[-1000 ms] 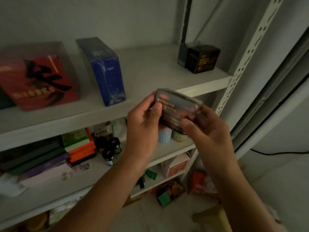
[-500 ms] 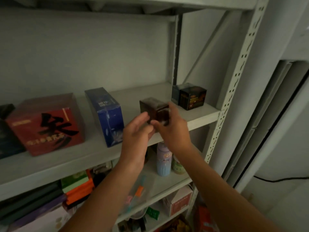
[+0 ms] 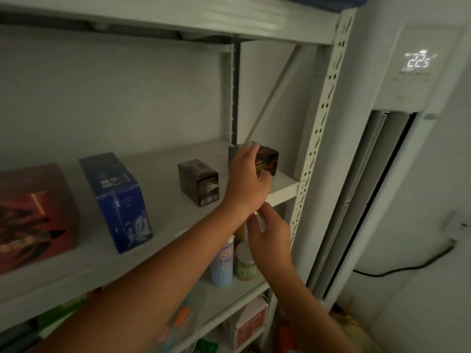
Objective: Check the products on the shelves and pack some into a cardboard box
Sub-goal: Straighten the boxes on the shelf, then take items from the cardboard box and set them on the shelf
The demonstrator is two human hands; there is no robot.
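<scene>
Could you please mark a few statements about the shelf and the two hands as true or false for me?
1. The left hand grips the black box at the shelf's right end. True.
2. The brown box is in the right hand. False: it stands on the shelf, no hand on it.
3. The blue box stands left of the brown box. True.
4. The red box lies on the floor. False: it is on the same shelf, left of the blue box.
</scene>
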